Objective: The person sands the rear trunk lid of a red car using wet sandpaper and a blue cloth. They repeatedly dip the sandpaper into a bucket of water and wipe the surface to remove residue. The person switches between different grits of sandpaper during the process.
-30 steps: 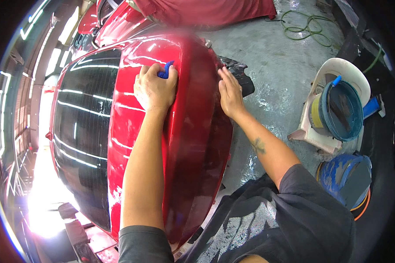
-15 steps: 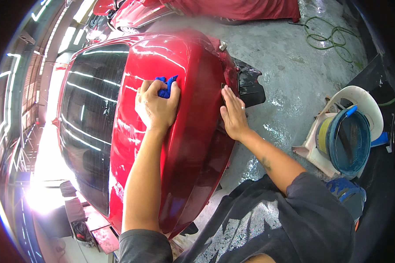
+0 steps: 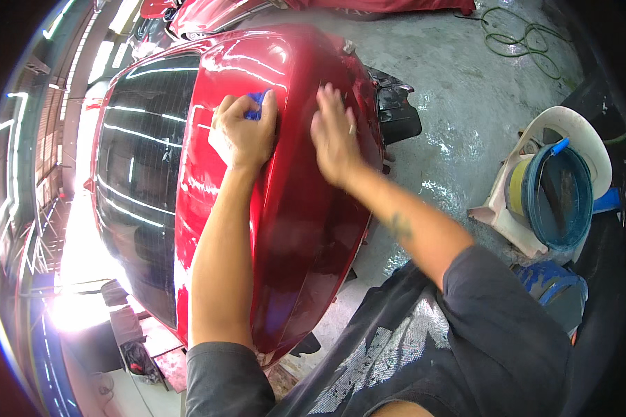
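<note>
A red car [image 3: 285, 229] fills the middle, its dark rear window [image 3: 142, 174] at the left. My left hand [image 3: 240, 135] is closed around a bunched blue cloth [image 3: 257, 105] on the glossy upper panel, left of the rear edge. To its right, my right hand [image 3: 337, 135] lies with straight fingers against the duller, darker red rear panel. Motion blurs its fingers; a ring shows on one. Whatever may be under that palm is hidden.
At the right, a blue-green bucket [image 3: 584, 215] stands in a whitish plastic chair [image 3: 497, 219]. A blue container [image 3: 560, 288] is below it. Black trim [image 3: 400, 121] juts from the car's far corner. A green hose [image 3: 515, 52] lies coiled on the wet grey floor [image 3: 452, 132].
My right hand has moved left and away from me across the rear panel. The left hand, still on the blue cloth, is slightly higher in view; the whole view has shifted a little.
</note>
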The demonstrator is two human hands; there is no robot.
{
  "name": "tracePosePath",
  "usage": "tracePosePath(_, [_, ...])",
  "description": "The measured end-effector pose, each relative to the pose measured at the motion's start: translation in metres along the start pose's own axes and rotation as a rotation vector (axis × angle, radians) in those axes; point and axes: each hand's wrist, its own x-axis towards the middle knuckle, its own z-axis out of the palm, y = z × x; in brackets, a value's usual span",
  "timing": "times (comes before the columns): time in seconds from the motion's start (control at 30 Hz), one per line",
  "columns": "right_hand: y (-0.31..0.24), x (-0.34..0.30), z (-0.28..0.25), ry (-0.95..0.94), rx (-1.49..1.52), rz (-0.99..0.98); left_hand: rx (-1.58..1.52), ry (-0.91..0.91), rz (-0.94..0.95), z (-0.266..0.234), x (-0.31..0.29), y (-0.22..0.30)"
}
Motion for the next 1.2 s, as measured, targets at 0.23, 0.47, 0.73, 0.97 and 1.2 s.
tracePosePath(0.23, [-0.060,-0.113,0.017,-0.054,-0.066,-0.119,0.083,-0.070,0.039,-0.016,0.001,-0.006])
tracePosePath(0.47, [-0.038,-0.098,0.021,-0.012,-0.017,0.070,-0.041,-0.163,0.229,-0.052,-0.047,-0.023])
tracePosePath(0.73, [-0.061,-0.189,0.045,0.053,-0.035,0.105,-0.074,-0.112,0.298,-0.075,-0.088,-0.029])
tracePosePath(0.97, [-0.127,-0.224,0.068,-0.019,-0.089,-0.065,-0.093,0.001,0.296,-0.064,-0.091,-0.048])
tracePosePath(1.2, [-0.090,-0.103,0.049,0.032,-0.043,-0.050,-0.174,0.012,0.323,-0.096,-0.072,-0.031])
